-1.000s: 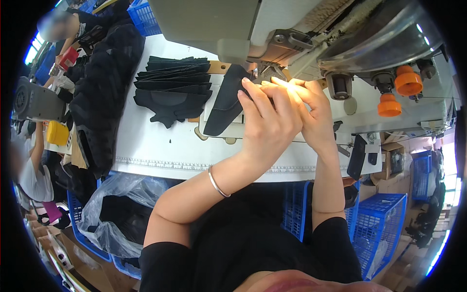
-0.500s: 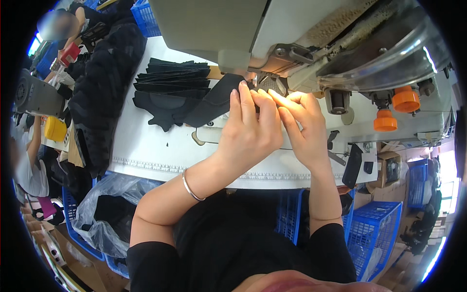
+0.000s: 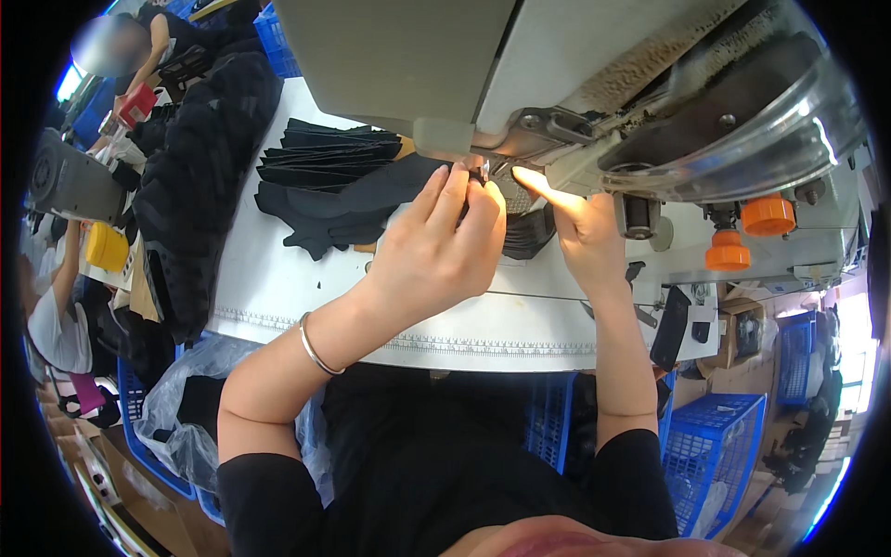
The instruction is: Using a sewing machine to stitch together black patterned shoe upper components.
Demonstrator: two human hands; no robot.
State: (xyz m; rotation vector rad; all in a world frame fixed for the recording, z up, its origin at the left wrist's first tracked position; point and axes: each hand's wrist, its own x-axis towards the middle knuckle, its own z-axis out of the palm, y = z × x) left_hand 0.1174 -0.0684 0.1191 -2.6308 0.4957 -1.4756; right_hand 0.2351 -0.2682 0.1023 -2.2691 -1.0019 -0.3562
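Note:
At the sewing machine's lit needle area (image 3: 483, 169), my left hand (image 3: 436, 237) has its fingertips closed together on a black fabric piece (image 3: 371, 195). That piece stretches left from under the hand. My right hand (image 3: 589, 237) is on the other side, its index finger stretched toward the needle; its remaining fingers are curled and partly hidden. Between the hands hang layered black fabric edges (image 3: 531, 234), next to the right hand. A fanned stack of black cut pieces (image 3: 325, 153) lies on the white table, left of the needle.
The machine head (image 3: 399, 65) overhangs the white table (image 3: 269, 278), which has a ruler strip along its front edge. Orange knobs (image 3: 729, 251) hang at right. Blue crates (image 3: 715, 455) stand below. A dark fabric heap (image 3: 200, 186) borders the left; other people work beyond.
My left hand has shifted left and slightly down, apart from the right. The right index finger has straightened out, and black layered fabric now shows between my hands.

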